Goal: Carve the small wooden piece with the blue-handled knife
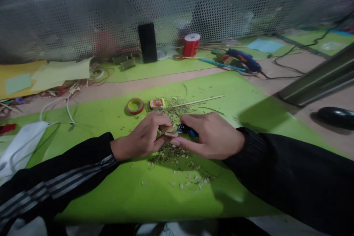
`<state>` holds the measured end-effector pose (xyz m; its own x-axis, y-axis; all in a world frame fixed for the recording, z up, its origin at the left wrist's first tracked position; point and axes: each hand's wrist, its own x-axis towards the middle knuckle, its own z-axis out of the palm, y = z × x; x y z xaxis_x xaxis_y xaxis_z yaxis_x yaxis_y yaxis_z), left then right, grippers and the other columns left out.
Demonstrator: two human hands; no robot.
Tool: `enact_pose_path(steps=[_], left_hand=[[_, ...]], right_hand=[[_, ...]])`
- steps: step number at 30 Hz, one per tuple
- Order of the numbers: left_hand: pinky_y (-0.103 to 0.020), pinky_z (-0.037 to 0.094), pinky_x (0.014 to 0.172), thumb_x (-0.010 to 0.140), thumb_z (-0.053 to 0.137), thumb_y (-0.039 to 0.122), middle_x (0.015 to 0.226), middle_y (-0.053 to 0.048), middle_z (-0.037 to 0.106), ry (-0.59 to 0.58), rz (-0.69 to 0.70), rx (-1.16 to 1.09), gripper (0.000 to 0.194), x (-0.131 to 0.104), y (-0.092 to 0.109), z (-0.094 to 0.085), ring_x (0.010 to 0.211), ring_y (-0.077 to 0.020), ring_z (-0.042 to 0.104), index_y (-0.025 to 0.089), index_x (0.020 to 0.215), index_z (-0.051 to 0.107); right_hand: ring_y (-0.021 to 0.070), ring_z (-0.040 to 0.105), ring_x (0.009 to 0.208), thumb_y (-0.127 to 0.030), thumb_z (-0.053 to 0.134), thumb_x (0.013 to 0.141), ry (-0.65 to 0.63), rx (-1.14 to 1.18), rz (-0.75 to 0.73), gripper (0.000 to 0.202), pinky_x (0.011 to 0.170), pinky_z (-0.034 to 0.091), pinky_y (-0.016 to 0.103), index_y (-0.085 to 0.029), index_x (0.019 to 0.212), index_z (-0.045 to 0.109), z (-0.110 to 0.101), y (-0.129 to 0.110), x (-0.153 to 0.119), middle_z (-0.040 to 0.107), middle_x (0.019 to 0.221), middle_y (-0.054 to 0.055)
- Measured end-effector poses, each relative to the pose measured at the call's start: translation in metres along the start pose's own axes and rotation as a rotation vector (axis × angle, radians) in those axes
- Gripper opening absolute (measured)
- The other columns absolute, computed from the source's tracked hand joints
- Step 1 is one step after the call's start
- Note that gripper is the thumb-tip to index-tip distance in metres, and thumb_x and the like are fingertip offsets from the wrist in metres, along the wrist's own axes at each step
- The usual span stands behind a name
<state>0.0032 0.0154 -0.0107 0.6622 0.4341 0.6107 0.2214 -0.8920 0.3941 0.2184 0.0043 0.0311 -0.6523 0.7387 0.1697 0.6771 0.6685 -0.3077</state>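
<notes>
Between my hands is a small piece of wood (169, 131), tan and roughly shaped. My left hand (145, 134) pinches it from the left side. My right hand (211, 135) is wrapped round a utility knife (188, 130) with a dark blue and black handle. Its short blade points left and meets the right end of the wood, close to my right thumb. Beneath both hands, shavings and chips (171, 155) lie scattered over the green mat (116, 191). Much of the knife handle is hidden inside my right hand.
Behind my hands lie a roll of tape (135, 106), a small matchbox-like box (157, 104) and a thin stick (197, 101). Farther back are a phone (148, 42), a red spool (191, 45) and a blue glue gun (243, 60). A metal post (318, 75) rises at right; a white power strip (22, 147) lies left.
</notes>
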Motion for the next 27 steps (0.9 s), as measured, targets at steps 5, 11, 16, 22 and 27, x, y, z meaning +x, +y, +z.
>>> enact_pose_path(steps=[5,11,16,22,27], left_hand=[[-0.033,0.048,0.069,0.092,0.05,0.013,0.09,-0.004,0.054,0.009,0.005,0.049,0.028,0.0003,0.0007,-0.0007,0.079,-0.0163,0.051,0.021,0.112,0.033],[-0.033,0.047,0.069,0.09,0.052,0.012,0.089,-0.004,0.057,0.02,-0.008,0.132,0.027,-0.001,0.0011,-0.0005,0.077,-0.0166,0.052,0.021,0.11,0.035],[-0.035,0.047,0.072,0.09,0.056,0.015,0.091,-0.006,0.059,0.013,-0.019,0.125,0.028,-0.0026,0.0014,-0.0002,0.081,-0.0183,0.054,0.021,0.11,0.037],[-0.036,0.045,0.075,0.09,0.056,0.016,0.091,-0.004,0.059,0.024,-0.025,0.137,0.027,-0.0035,0.0002,-0.0006,0.082,-0.0185,0.053,0.021,0.109,0.038],[-0.034,0.046,0.073,0.09,0.053,0.012,0.091,-0.004,0.056,0.023,-0.056,0.101,0.028,-0.0031,0.0003,-0.0016,0.082,-0.0179,0.051,0.021,0.111,0.036]], right_hand=[[0.013,0.037,0.053,-0.068,0.022,0.094,-0.016,-0.003,-0.024,0.059,0.054,0.016,0.029,-0.019,0.08,0.052,-0.0005,-0.0008,-0.0003,0.053,0.062,0.002],[0.0125,0.034,0.051,-0.068,0.017,0.094,-0.038,-0.002,-0.021,0.063,0.054,0.015,0.029,-0.019,0.077,0.053,0.0017,0.0019,-0.0017,0.052,0.06,0.001],[0.012,0.03,0.048,-0.071,0.012,0.093,-0.058,-0.046,-0.012,0.07,0.053,0.014,0.029,-0.019,0.073,0.055,0.0012,0.0034,-0.0016,0.052,0.056,0.002],[0.012,0.029,0.046,-0.072,0.011,0.092,-0.103,-0.084,0.006,0.073,0.053,0.014,0.029,-0.02,0.07,0.057,-0.0016,0.0042,-0.0019,0.051,0.053,0.002],[0.0127,0.035,0.048,-0.07,0.014,0.093,-0.116,-0.062,0.034,0.07,0.053,0.016,0.029,-0.019,0.072,0.057,-0.0055,0.0042,-0.0003,0.052,0.054,0.003]])
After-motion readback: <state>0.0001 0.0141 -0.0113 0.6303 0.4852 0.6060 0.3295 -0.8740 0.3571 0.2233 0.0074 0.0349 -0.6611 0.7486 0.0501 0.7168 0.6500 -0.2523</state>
